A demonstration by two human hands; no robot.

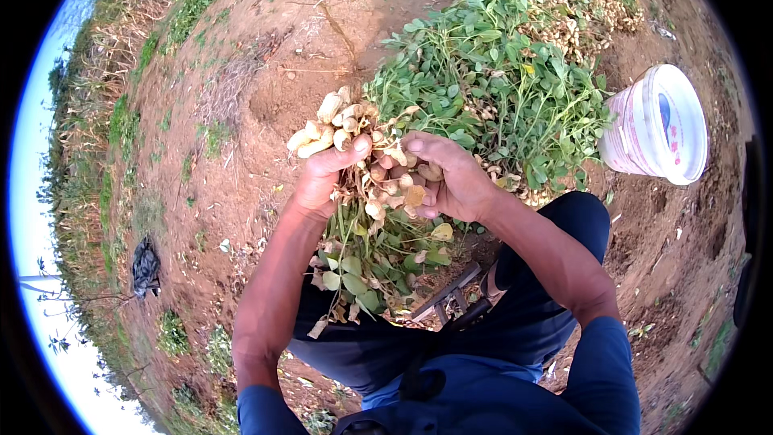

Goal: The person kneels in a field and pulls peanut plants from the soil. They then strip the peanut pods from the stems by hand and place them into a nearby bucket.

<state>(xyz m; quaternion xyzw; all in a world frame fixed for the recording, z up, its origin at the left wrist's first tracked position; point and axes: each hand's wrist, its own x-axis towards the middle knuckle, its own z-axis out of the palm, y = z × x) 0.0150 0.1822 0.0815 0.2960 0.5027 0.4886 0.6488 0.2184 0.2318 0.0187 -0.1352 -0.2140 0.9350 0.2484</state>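
My left hand grips an uprooted peanut plant at its root end, the thumb pressed near the pods. Pale peanut pods bunch above that thumb, and more hang between both hands. On the other side, my right hand has its fingers curled around several pods of the same plant. From the roots, the plant's leafy stems droop down over my lap, with some leaves yellowed and dry. The palm sides of both hands are partly hidden by the pods.
Ahead on the soil lies a heap of green peanut plants with pods attached. A white plastic bucket bearing print stands to its right. Between my legs is a metal frame, partly hidden. A black bundle lies far left.
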